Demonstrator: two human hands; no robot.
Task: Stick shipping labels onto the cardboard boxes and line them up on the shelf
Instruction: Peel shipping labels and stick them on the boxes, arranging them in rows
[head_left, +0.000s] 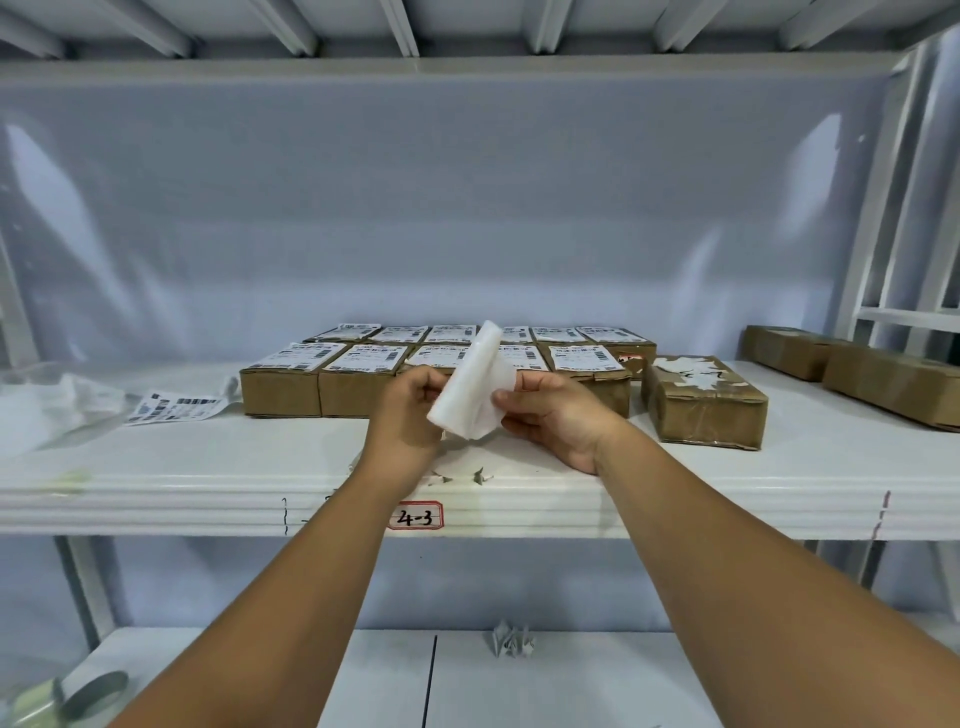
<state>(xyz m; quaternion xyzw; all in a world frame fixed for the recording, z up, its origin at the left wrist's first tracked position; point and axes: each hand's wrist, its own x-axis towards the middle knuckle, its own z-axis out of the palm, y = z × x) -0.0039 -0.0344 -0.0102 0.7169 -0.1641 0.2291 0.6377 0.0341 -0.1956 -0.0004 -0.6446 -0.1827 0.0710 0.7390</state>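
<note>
Both my hands are raised over the front of the white shelf (675, 488). My left hand (410, 410) and my right hand (545, 410) each pinch a white shipping label (470, 387) that curls between them, its blank side facing me. Behind them, several labelled cardboard boxes (283, 382) stand in two rows. To the right sits a lone cardboard box (701, 400) with torn white label remains on top. A printed label (174, 408) lies flat on the shelf at the left.
Two more cardboard boxes (883, 374) lie at the far right. Crumpled clear plastic (47, 400) sits at the shelf's left end. A red-edged tag "4-3" (415, 515) marks the shelf front. Tape rolls (67, 701) and paper scraps (511, 642) lie on the lower shelf.
</note>
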